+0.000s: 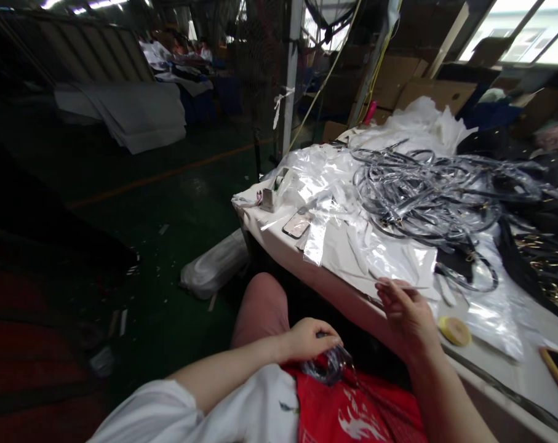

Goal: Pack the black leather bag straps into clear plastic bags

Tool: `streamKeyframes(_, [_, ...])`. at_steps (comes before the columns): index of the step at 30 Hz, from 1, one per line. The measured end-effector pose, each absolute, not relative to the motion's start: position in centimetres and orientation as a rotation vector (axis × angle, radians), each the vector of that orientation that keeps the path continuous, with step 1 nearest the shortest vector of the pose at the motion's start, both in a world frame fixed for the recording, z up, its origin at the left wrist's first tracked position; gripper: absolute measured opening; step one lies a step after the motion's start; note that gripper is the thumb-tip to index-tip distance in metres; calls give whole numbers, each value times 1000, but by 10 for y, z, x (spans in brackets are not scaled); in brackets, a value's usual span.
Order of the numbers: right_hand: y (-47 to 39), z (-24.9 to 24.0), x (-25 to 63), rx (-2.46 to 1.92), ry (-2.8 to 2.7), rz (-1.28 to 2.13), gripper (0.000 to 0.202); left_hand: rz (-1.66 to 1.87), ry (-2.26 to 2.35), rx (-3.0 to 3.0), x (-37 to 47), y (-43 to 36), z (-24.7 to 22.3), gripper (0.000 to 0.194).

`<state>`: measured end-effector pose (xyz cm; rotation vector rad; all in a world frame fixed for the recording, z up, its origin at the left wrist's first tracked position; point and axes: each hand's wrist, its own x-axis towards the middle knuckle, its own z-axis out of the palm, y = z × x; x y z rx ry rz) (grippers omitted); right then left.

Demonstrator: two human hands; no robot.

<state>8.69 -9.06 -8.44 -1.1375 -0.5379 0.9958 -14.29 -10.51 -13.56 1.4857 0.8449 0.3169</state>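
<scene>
My left hand [312, 339] is closed around a coiled dark strap [329, 365] in clear plastic, low over my lap. A metal clasp hangs from the strap beside my fingers. At the table's front edge, my right hand [406, 311] has its thumb and fingers pinched together by a thin pale strip. Whether that strip is in its grip or lies behind it is unclear. Clear plastic bags [394, 255] lie flat just beyond this hand. To its right sits a roll of yellow tape [454, 331].
A large heap of plastic-wrapped dark straps [426, 191] covers the table's middle. Metal clasps [549, 264] are piled at right. A phone [297, 224] and a tape dispenser [269, 199] lie near the left corner. A wrapped roll [214, 267] rests on the floor.
</scene>
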Motion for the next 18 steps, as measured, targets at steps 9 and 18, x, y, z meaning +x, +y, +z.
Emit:
streamKeyframes(9, [-181,-118,40,-1137,-213,1488,22,462,763,1573,-138,-115,-124,31])
streamKeyframes(18, [-183,-123,34,-1147,-214,1505,22,407,774,1436,-137,-114,-128,36])
